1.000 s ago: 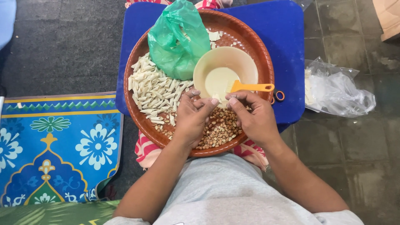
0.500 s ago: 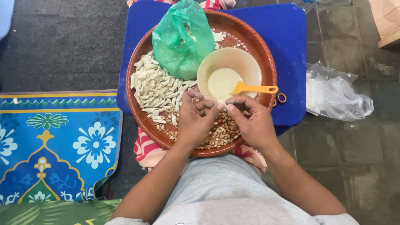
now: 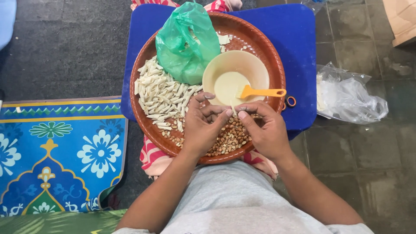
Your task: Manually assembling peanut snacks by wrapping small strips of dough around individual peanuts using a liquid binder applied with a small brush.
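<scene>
A round brown tray (image 3: 268, 52) rests on a blue board (image 3: 299, 39). My left hand (image 3: 201, 125) and my right hand (image 3: 264, 128) meet over the tray's near side, fingertips pinching a small pale wrapper strip (image 3: 232, 109) between them. Under the hands lies a heap of brown peanuts (image 3: 229, 138). A pile of small rolled white pieces (image 3: 162, 97) fills the tray's left side. Just beyond my fingers stands a beige bowl (image 3: 236, 69) of pale paste with an orange brush (image 3: 262, 92) lying across it. A green plastic bag (image 3: 186, 41) sits at the tray's far left.
A crumpled clear plastic bag (image 3: 349, 95) lies on the dark tiled floor to the right. A blue patterned mat (image 3: 56, 151) covers the floor at left. Red-and-white cloth (image 3: 154, 158) shows under the tray's near edge. A cardboard corner (image 3: 401, 21) is at top right.
My hands stay together over the peanuts, the fingers shifting slightly on the small piece. The camera view has drifted a little; bowl, brush and bag have not moved.
</scene>
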